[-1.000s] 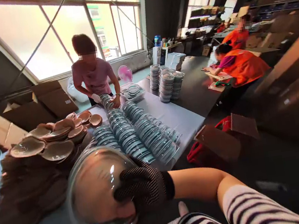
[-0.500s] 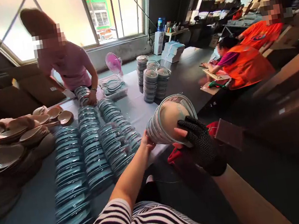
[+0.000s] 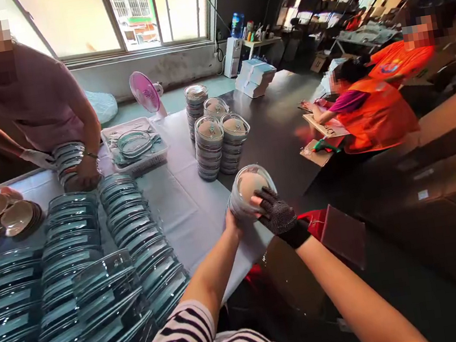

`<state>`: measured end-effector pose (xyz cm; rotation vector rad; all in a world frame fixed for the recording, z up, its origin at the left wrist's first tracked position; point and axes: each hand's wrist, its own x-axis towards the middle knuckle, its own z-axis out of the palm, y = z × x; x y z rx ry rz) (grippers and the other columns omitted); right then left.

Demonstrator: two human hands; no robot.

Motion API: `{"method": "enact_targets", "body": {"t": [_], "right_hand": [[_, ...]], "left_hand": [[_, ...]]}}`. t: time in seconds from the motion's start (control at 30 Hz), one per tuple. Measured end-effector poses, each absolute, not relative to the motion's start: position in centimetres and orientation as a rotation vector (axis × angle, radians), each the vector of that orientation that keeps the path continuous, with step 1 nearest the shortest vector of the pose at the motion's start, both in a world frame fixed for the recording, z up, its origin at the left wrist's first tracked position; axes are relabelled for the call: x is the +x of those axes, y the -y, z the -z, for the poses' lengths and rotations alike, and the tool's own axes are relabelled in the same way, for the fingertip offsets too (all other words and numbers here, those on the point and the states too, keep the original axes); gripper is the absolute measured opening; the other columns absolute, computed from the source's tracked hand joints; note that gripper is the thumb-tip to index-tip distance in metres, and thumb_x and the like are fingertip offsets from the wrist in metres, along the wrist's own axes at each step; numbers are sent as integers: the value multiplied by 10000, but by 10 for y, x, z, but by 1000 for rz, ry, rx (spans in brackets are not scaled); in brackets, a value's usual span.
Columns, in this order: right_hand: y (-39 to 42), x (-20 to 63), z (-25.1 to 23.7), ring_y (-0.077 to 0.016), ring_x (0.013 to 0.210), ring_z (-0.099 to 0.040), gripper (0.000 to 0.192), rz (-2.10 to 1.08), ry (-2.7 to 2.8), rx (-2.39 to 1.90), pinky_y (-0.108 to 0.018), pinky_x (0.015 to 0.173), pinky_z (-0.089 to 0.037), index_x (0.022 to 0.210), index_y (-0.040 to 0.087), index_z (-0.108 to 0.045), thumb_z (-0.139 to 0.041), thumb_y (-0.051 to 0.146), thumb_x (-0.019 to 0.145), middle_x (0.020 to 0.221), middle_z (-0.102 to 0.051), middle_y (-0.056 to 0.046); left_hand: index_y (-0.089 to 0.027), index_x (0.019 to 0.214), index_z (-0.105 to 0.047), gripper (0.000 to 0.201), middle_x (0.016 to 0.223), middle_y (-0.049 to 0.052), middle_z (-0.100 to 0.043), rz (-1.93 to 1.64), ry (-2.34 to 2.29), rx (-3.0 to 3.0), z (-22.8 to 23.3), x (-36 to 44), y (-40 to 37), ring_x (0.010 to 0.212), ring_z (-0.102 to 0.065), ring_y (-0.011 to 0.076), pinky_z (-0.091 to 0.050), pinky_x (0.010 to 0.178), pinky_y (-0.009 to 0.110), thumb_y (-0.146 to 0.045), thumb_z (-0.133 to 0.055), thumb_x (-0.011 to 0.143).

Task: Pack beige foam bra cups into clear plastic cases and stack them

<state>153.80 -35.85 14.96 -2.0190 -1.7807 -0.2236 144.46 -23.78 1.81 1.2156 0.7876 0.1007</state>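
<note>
Now the left hand (image 3: 232, 225) is gripping the side of a tilted stack of bowls (image 3: 251, 182), and the gloved right hand (image 3: 277, 212) is holding its front end. The stack is hanging by the edge of the worktop (image 3: 179, 187), near 4 other stacks (image 3: 210, 153); leftward, glass dishes (image 3: 139, 224) are lying in rows.
</note>
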Motion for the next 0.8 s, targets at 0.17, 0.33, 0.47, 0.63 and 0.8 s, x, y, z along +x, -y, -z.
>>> {"method": "enact_targets", "body": {"t": [0.17, 0.33, 0.47, 0.63, 0.8], "right_hand": [[330, 1611, -130, -272, 1377, -494, 324, 339, 1677, -2011, -483, 1114, -469, 1232, 221, -666, -539, 371, 974, 1337, -648, -120], [304, 1644, -148, -338, 1288, -555, 323, 527, 1686, -2027, -565, 1086, -444, 1205, 195, -664, -555, 382, 965, 1270, -674, -149], [286, 1610, -160, -382, 1332, -519, 360, 654, 1576, -1886, -643, 1107, -392, 1252, 202, -620, -643, 336, 919, 1300, -647, -160], [184, 1518, -135, -246, 1290, -589, 451, 98, 1693, -1402, -497, 1062, -523, 1383, 353, -488, -565, 263, 947, 1333, -646, -39], [-19, 1472, -117, -228, 1352, -552, 505, -420, 1463, -1552, -445, 1155, -445, 1421, 196, -467, -463, 222, 916, 1420, -603, -117]], "left_hand": [[-221, 1398, -494, 567, 1398, 177, -595, -87, -1092, 974, 1, 1450, 223, 1186, -665, 227, -581, 868, 348, -526, -318, 954], [-223, 1403, -487, 485, 1454, 147, -557, -195, -1421, 951, 18, 1406, 183, 1323, -570, 229, -506, 1037, 377, -378, -413, 949], [-178, 1463, -439, 566, 1599, 146, -399, -303, -1680, 1044, 21, 1360, 137, 1513, -334, 211, -259, 1232, 332, -272, -484, 907], [-167, 1482, -469, 735, 1692, 123, -234, -298, -1789, 1251, 35, 1333, 119, 1592, -86, 253, -28, 1283, 406, -202, -640, 769], [-256, 1568, -387, 810, 1703, 88, -198, -53, -1785, 1861, 81, 1326, 132, 1584, -118, 321, -46, 1268, 571, -354, -658, 812]]}}
